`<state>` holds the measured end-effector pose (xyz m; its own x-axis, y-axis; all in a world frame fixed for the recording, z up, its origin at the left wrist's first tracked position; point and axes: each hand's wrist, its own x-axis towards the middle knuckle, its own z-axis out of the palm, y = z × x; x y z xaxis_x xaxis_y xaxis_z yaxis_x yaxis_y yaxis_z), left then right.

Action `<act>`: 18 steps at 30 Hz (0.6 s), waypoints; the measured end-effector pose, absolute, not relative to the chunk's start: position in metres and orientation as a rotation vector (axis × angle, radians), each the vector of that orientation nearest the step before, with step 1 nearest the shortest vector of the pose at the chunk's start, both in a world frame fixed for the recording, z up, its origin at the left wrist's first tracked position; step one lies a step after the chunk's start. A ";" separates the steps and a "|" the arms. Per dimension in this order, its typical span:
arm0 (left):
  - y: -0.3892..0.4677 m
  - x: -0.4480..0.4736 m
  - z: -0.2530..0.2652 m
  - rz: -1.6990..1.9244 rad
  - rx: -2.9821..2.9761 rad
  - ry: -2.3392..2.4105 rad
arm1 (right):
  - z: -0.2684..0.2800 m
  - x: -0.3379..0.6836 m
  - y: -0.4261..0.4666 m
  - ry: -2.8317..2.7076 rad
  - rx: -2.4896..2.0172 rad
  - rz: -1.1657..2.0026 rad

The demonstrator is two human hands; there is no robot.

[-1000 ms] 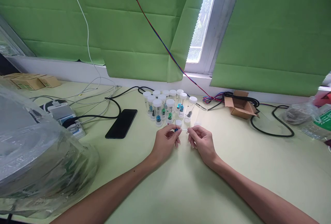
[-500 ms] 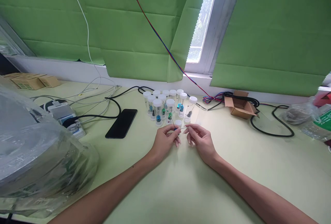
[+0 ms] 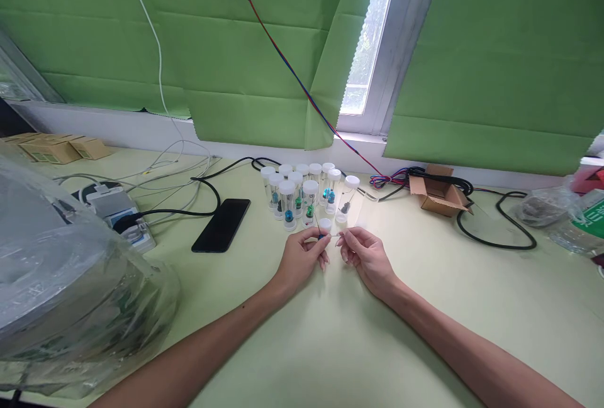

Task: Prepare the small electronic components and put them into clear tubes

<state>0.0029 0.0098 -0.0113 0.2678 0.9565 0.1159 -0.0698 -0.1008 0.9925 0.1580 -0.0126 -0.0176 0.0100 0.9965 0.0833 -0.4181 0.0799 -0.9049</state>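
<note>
My left hand [image 3: 304,254] pinches a small dark-blue piece with thin wires [image 3: 321,236] between thumb and forefinger. One wire rises from it; another runs sideways toward my right hand [image 3: 365,256]. The right thumb and forefinger are closed at the far end of that sideways wire. What the piece is, I cannot make out. Right behind the hands is a white cap [image 3: 325,224]. Beyond it stand several clear tubes with white lids, among them a tube with a blue piece inside [image 3: 287,205] and a tube with a green piece [image 3: 309,202].
A black phone [image 3: 221,226] lies left of the tubes, near a power strip [image 3: 136,232] with cables. Plastic wrapping covers a large object [image 3: 80,288] at the left. An open cardboard box [image 3: 438,197] and black cable [image 3: 495,246] are at the back right.
My right fingers have shifted slightly at the wire, curling a little more. The left hand stays almost still with the dark-blue piece. The tubes have not moved.
</note>
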 end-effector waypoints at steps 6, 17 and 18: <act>0.008 0.002 -0.014 1.115 1.482 0.947 | -0.017 0.158 -0.012 -0.894 -0.833 1.342; 0.004 0.003 -0.013 1.160 1.554 0.923 | -0.022 0.159 -0.009 -0.846 -0.842 1.368; 0.004 0.003 -0.014 1.162 1.554 0.919 | -0.022 0.160 -0.009 -0.842 -0.838 1.372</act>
<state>0.0033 0.0037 -0.0135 0.2642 0.9326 0.2460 0.0248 -0.2615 0.9649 0.1595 -0.0089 -0.0221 0.0230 0.9996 0.0165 -0.4674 0.0253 -0.8837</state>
